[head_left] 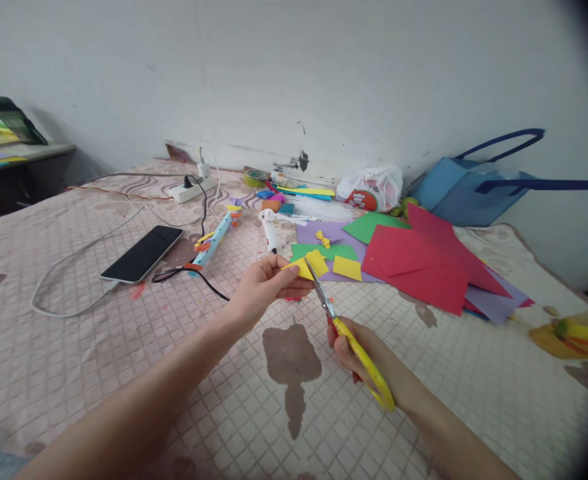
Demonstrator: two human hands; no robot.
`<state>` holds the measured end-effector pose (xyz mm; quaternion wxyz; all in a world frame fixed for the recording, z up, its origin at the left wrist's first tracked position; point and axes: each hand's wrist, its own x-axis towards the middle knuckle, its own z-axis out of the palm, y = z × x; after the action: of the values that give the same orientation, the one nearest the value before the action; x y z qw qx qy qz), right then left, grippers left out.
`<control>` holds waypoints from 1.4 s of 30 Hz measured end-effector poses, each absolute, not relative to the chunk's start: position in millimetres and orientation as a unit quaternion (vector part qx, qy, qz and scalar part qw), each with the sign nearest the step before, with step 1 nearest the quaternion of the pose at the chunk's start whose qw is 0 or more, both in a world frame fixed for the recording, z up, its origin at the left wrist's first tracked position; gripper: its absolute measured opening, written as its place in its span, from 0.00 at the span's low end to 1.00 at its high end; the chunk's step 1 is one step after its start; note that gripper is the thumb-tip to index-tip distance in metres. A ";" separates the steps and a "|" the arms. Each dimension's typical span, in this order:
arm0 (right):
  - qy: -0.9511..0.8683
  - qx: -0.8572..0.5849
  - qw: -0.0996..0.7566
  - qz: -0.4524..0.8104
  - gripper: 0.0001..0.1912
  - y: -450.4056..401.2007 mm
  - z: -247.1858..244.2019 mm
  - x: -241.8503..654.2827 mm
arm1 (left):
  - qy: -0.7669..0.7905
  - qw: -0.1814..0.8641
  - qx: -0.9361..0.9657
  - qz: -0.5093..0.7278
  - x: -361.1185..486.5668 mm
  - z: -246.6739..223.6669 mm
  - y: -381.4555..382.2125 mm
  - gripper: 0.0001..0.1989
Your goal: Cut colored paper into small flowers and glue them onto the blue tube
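the step in hand is judged to be cutting or trimming of a small piece of yellow paper (301,269), held above the table (214,413) near its middle. the left hand (261,279) pinches the paper between thumb and fingers; the right hand (381,353) has its fingers closed round the handles of yellow-handled scissors (362,355). the blades lie at the paper's right part; whether they have bitten into it cannot be told. in this inspector's judgement, the next move calls for a steady pinch, left fingers clear of the blades, and a controlled squeeze of the handles. the table bears a cloth with a diamond grid and brown patches. just beyond the hands lie a yellow square (347,268), a yellow bow (323,240) and red sheets (414,267). a white glue gun (270,232) lies behind the left hand; a phone (143,255) on a cable and a power strip (193,190) are noted to the left. a blue bag (469,193) stands at the far right, against a pale, marked wall (274,73).
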<state>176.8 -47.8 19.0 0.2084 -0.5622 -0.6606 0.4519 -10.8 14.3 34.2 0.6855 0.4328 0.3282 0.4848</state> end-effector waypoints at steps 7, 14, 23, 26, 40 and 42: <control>-0.648 -0.563 0.195 0.474 0.28 -49.4 18.8 177.0 | 0.328 0.686 0.441 0.478 -10.8 32.3 14.8 0.10; -0.624 -0.589 0.187 0.479 0.27 -50.1 24.4 173.5 | 0.325 0.695 0.443 0.464 -8.8 27.8 15.0 0.10; -0.617 -0.586 0.190 0.489 0.27 -50.2 24.1 173.1 | 0.327 0.697 0.440 0.462 -8.7 28.0 15.1 0.10; -0.617 -0.590 0.188 0.486 0.27 -50.3 25.4 172.6 | 0.332 0.697 0.437 0.462 -8.6 28.7 15.1 0.10; -0.620 -0.599 0.198 0.466 0.23 -46.8 18.2 174.3 | 0.321 0.705 0.433 0.461 -7.6 22.0 19.1 0.09; -0.610 -0.611 0.193 0.467 0.22 -46.4 19.0 173.6 | 0.318 0.706 0.434 0.460 -7.6 21.6 19.5 0.09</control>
<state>173.6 -46.4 19.0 0.1928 -0.6109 -0.6097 0.4668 -7.6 19.5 21.6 0.7062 0.4342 0.3181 0.4599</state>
